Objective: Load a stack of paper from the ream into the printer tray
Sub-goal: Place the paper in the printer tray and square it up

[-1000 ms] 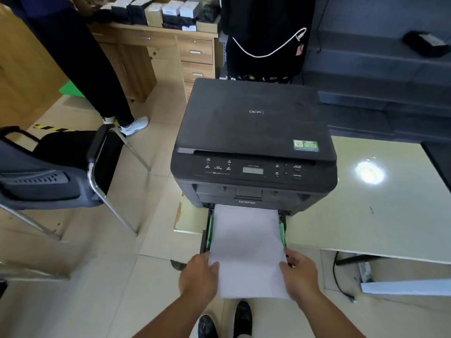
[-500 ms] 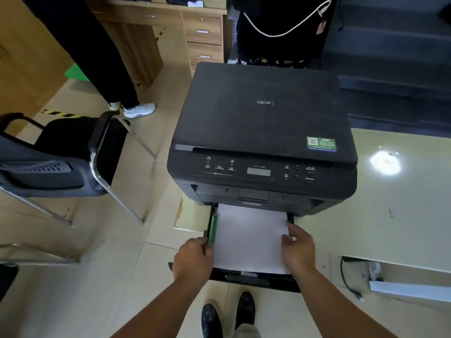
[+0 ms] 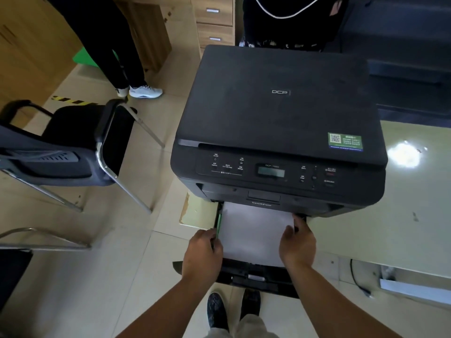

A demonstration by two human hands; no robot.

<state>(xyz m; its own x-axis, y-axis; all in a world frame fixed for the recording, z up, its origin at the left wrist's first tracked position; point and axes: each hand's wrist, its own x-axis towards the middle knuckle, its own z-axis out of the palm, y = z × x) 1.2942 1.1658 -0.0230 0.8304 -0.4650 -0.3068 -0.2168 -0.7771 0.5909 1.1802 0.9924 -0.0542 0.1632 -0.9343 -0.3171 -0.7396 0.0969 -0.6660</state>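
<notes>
A black printer point(image 3: 278, 123) stands on a pale table, its tray point(image 3: 256, 276) pulled out toward me. A white paper stack point(image 3: 253, 232) lies flat in the tray, its far end under the printer front. My left hand point(image 3: 202, 252) is at the stack's left edge, fingers curled by the green side guide point(image 3: 219, 224). My right hand point(image 3: 297, 242) rests on the stack's right edge, fingertips on the paper. No ream is visible.
A black office chair point(image 3: 73, 142) stands at the left. Another person's legs and white shoe point(image 3: 144, 91) are behind it. Wooden drawers point(image 3: 214, 23) sit at the back. The glossy table point(image 3: 402, 203) extends to the right, a cable point(image 3: 358, 281) hanging below.
The stack has slid forward and dropped flat into the tray. Both hands followed it in from the stack's near end to its sides. My head moved closer over the printer.
</notes>
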